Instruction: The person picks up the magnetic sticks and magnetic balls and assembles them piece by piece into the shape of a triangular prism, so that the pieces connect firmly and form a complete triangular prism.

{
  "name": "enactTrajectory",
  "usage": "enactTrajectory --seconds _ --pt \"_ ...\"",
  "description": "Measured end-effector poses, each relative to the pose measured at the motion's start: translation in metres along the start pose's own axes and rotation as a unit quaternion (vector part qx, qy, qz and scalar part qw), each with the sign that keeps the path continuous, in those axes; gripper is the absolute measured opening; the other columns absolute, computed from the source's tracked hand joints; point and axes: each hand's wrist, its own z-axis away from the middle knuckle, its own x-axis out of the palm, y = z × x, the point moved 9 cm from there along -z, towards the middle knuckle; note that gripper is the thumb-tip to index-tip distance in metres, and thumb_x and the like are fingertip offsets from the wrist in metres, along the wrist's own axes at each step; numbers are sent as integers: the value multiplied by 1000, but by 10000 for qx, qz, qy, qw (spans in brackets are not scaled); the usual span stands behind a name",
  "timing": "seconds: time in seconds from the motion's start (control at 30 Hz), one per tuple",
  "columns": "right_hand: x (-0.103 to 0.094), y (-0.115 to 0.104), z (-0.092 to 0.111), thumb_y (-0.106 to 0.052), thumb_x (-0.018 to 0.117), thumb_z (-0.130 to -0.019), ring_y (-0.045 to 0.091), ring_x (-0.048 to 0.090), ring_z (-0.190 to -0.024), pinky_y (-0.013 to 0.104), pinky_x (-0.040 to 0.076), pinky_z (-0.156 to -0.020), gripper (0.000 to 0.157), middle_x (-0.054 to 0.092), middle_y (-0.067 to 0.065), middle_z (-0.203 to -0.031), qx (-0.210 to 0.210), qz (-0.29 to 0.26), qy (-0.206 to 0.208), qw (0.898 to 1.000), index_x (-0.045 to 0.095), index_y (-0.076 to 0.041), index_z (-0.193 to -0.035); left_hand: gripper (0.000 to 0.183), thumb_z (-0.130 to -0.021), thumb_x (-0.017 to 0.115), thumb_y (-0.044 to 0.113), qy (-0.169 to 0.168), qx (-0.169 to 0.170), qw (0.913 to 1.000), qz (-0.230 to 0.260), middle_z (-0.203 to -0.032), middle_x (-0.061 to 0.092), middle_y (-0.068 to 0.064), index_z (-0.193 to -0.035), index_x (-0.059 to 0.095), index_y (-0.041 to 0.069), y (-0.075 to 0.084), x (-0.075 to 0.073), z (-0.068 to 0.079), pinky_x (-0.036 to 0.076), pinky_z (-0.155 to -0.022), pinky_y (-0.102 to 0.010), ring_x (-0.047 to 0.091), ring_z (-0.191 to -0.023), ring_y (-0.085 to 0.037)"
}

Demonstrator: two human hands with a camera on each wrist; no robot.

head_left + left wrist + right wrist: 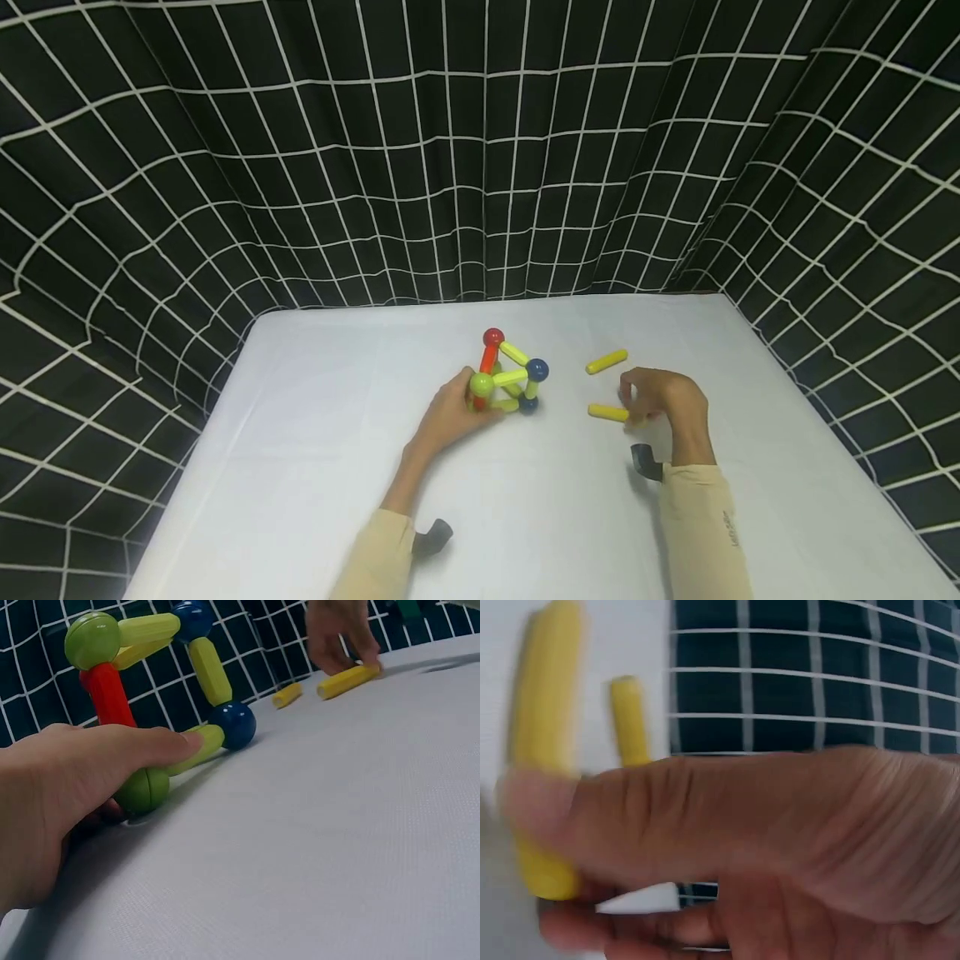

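My left hand (pixel 448 414) grips a frame of coloured rods and balls by its near left corner. The thumb presses along a lower yellow-green rod (pixel 196 752), beside a green ball (pixel 142 790). Red rods (pixel 111 695) form upright parts; blue balls (pixel 537 370) mark the right side and a red ball (pixel 493 337) tops the far end. Right of the frame, my right hand (pixel 670 402) pinches the end of a yellow rod (pixel 606 412) low over the table. In the right wrist view the thumb crosses this rod, slightly blurred.
A second yellow rod (pixel 607 361) lies on the white table (pixel 315 433) just beyond the right hand. Dark curtains (pixel 480 150) with a white grid stand round the back and sides. Dark wrist mounts (pixel 432 539) stick out from both sleeves.
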Motion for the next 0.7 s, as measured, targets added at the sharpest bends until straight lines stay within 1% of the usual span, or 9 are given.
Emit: enactTrajectory --seconds 0.03,0.1,0.17,0.27,0.33,0.43,0.5,0.6,0.7 --pt "2 0 -2 -8 85 -81 26 62 -89 37 51 -75 27 70 12 -103 56 -16 -50 10000 70 -11 -103 47 -82 88 45 -7 -29 10000 5 -83 56 5 -104 53 24 -1 -1 0 45 -66 -25 52 -77 -11" --pt "8 -2 -6 -2 83 -81 22 61 -82 32 50 -71 20 68 8 -92 22 -39 -179 9998 71 -10 -95 46 -83 86 47 -22 -31 10000 16 -84 56 5 -105 53 24 -1 -2 1 45 -66 -26 53 -77 -12" --pt "14 -11 -9 -1 80 -81 19 58 -77 29 47 -69 15 66 4 -83 -282 -7 -378 9989 71 -10 -89 45 -85 84 49 -42 18 10000 16 -85 57 5 -106 53 24 -1 -2 1 45 -67 -26 53 -78 -12" --pt "21 -33 -7 -6 82 -79 16 55 -78 29 44 -71 17 63 0 -82 -892 -175 -651 9937 72 -13 -90 45 -86 83 51 -35 103 9999 -23 -86 58 6 -107 53 25 -1 -2 1 46 -68 -26 54 -79 -12" --pt "25 -53 -2 -8 82 -78 16 54 -80 30 44 -73 19 63 0 -85 -1440 -247 -820 9859 72 -14 -94 45 -86 82 53 -21 144 9999 -74 -86 59 6 -106 53 26 -2 -2 1 46 -68 -25 54 -78 -12" --pt "30 -84 7 -9 80 -82 16 58 -79 30 47 -76 20 66 0 -89 -1921 -356 -956 9761 70 -15 -98 45 -86 81 54 -21 178 9998 -125 -86 58 8 -107 53 27 -3 -1 0 45 -68 -25 54 -78 -11" --pt "35 -104 11 -8 75 -88 16 61 -77 29 49 -77 17 67 1 -88 -2227 -354 -1076 9683 67 -14 -102 44 -87 81 54 -53 172 9998 -104 -85 58 7 -107 52 27 -3 0 0 45 -69 -24 54 -78 -11" --pt "41 -131 15 -8 69 -96 16 63 -76 29 50 -78 11 69 5 -85 -2638 -418 -1121 9571 63 -11 -105 42 -87 82 50 -74 169 9998 -67 -86 59 7 -108 53 27 -3 0 0 46 -70 -25 54 -79 -12" --pt "45 -151 17 -8 64 -100 16 62 -76 27 50 -77 9 68 7 -84 -3055 -428 -988 9461 59 -9 -107 41 -88 82 47 -82 173 9998 -57 -89 60 7 -109 54 26 -2 0 0 47 -72 -26 55 -82 -13"
